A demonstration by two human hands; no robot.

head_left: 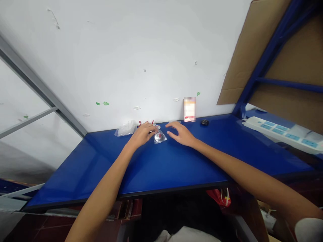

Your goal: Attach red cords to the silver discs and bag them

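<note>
My left hand (143, 134) pinches the upper edge of a small clear plastic bag (159, 137), its fingers closed. Inside the bag shows something round and silvery with a red bit; its kind is not clear. To the right of the bag, my right hand (182, 133) is apart from it, thumb and fingers curved and spread with nothing between them. Behind my left hand lie small items with red cords (152, 123), partly hidden by the fingers. A pile of clear plastic bags (126, 128) rests to the left, near the wall.
The blue table (161, 171) meets a white wall (121, 60). At its back stand a blurred upright card or box (189, 109) and a small black round object (205, 122). A white power strip (285, 133) lies at right, below a blue metal frame (262, 57) and cardboard (248, 57).
</note>
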